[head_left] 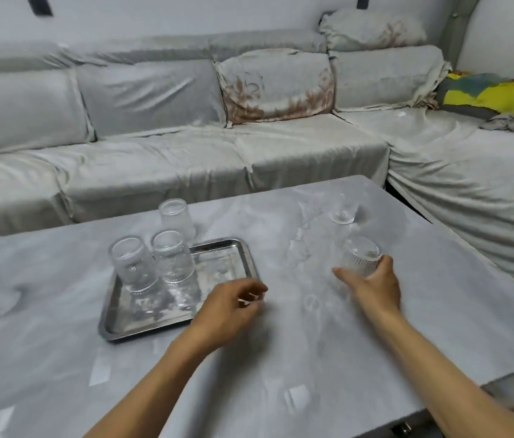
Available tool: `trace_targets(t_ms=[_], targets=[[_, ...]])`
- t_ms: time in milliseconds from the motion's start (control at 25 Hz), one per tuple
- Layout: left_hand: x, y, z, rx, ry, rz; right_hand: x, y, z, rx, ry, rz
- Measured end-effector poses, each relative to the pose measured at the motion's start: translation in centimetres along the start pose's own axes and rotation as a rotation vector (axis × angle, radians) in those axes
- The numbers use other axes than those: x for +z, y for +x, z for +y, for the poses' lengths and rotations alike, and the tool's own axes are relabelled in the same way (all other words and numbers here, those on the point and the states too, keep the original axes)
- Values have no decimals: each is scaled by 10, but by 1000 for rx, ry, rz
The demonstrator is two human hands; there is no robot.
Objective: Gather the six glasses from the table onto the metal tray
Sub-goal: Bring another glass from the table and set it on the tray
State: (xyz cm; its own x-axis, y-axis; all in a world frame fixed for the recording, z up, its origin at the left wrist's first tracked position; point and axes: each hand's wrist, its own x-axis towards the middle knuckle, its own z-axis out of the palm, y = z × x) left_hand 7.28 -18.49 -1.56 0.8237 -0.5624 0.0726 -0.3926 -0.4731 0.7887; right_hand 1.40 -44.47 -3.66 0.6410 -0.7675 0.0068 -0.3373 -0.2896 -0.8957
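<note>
A metal tray (142, 332) lies on the grey table, left of centre. Two clear ribbed glasses (132, 263) (172, 259) stand side by side on its far left part. A third glass (177, 221) stands just behind them, at the tray's far edge; whether it rests on the tray I cannot tell. My left hand (233, 308) hovers at the tray's near right corner, fingers loosely curled and holding nothing. My right hand (372, 282) grips a tilted ribbed glass (361, 256) right of centre. Another glass (344, 210) stands farther back on the table.
The table (281, 358) has a glossy marbled grey top; its right edge runs diagonally past my right arm. A grey covered corner sofa (186, 159) wraps the far and right sides, with cushions and a yellow-green cloth (489, 93) on it.
</note>
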Motion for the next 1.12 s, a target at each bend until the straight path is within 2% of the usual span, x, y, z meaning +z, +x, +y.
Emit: trace_targets(t_ms=[120,280,320,360,440,520,720,920,1040,1120], targets=[[-48,-40,-33,-63,-69,191,54,-36,-44,-121,121,-245],[-114,-83,-94,-315,196,591,120,-58,-92,-225,106,-410],[-125,-82,-105,-413,273,640,136,-61,-100,-238,69,-421],[-131,-79,-113,-517,309,629,150,-61,-106,-249,28,-419],[-136,-71,-124,-715,342,498,175,-59,-116,-272,-53,-392],[-142,-68,-133,-827,324,389,197,-53,-120,-296,-135,-346],[-146,-66,-151,-802,281,374,227,-45,-112,-295,-183,-378],[-142,-64,-154,-811,305,362,227,-45,-104,-354,-190,-365],[-145,-66,-153,-816,306,321,226,-49,-105,-289,-142,-423],[-144,-66,-147,-795,254,321,221,-68,-101,-223,-37,-370]])
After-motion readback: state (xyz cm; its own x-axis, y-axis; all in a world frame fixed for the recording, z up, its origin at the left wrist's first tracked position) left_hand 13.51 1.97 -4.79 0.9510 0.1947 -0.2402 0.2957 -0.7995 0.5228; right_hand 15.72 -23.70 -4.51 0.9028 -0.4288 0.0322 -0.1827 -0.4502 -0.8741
